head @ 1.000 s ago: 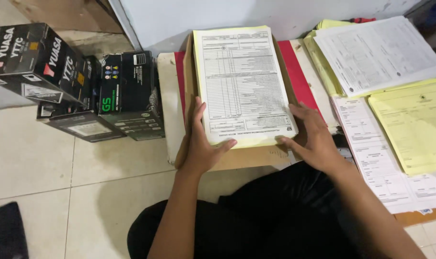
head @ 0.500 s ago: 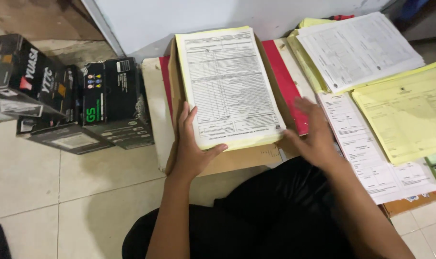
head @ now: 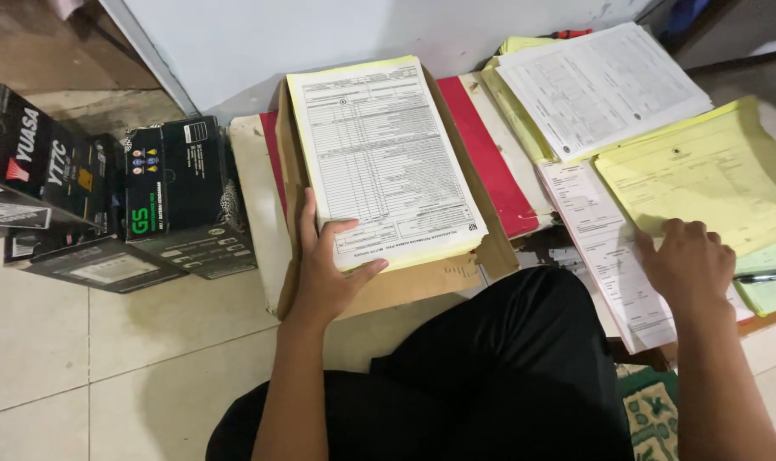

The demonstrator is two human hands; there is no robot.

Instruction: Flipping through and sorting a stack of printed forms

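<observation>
A thick stack of white and yellow printed forms (head: 379, 158) lies on a brown cardboard folder (head: 422, 286) on the floor in front of me. My left hand (head: 324, 269) grips the stack's near left corner, thumb on the top sheet. My right hand (head: 687, 260) rests fingers down on loose papers at the right, on a white form (head: 606, 239) at the edge of a yellow sheet (head: 704, 175). It holds nothing.
Black cartons (head: 106, 201) stand at the left on the tiled floor. A red folder (head: 490, 158) lies under the cardboard. Another pile of white forms (head: 601, 85) sits at the back right. A pen (head: 764, 277) lies at the far right edge. My dark-trousered leg (head: 490, 376) is below.
My right hand has left the stack's right edge and moved right onto the loose papers. My left hand stays on the stack. The view has shifted left.
</observation>
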